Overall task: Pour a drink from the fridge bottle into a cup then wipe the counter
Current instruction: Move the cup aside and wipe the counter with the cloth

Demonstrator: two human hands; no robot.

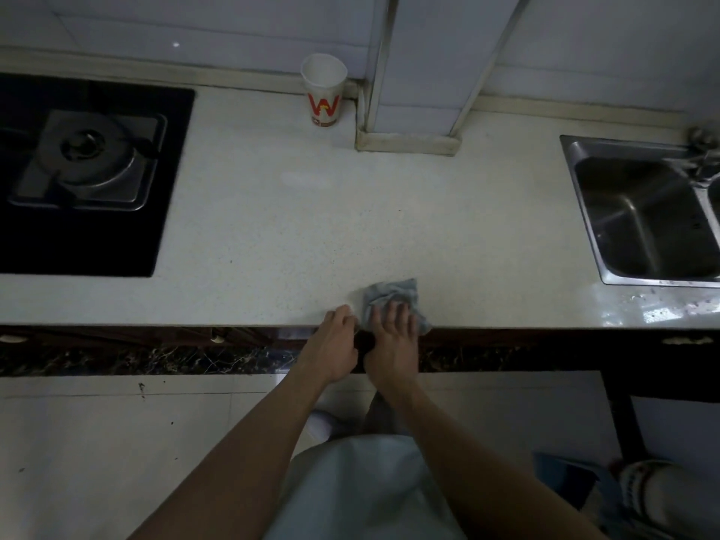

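Note:
A white paper cup (pixel 324 91) with a red W stands upright at the back of the pale speckled counter (pixel 296 235), against the tiled wall. A crumpled grey-blue cloth (pixel 393 292) lies at the counter's front edge. My right hand (pixel 391 341) presses flat on the cloth's near part, fingers spread over it. My left hand (pixel 338 341) rests just left of the cloth at the counter's edge, fingers curled and touching the surface. No bottle is in view.
A black gas hob (pixel 85 169) with a metal burner fills the counter's left part. A steel sink (pixel 643 212) with a tap sits at the right, with wet patches in front of it. A tiled column (pixel 413 91) stands on the counter right of the cup.

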